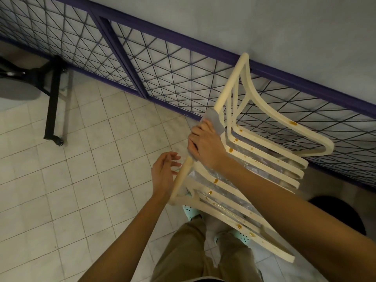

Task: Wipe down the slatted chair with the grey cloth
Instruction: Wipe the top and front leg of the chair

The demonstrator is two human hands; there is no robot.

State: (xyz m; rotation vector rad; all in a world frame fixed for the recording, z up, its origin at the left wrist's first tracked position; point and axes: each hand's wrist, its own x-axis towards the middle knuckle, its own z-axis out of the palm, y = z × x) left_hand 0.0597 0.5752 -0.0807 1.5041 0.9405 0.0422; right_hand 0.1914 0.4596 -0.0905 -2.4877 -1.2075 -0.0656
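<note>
The cream slatted chair [231, 84], all smooth rounded rails and curved hard slats, hung tilted over the tiled floor [81, 159]. With the left hand [162, 171] loose and empty just beside the rail, it could have twisted or slipped. The right hand [205, 143] clenched the thin grey cloth [213, 117] round that rail, and the glossy brown drips [293, 123] looked sticky and likely to smear.

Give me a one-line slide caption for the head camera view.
Right hand wraps the grey cloth round the slatted chair's rail, left hand open beside it, brown stains dotting the slats.
</note>
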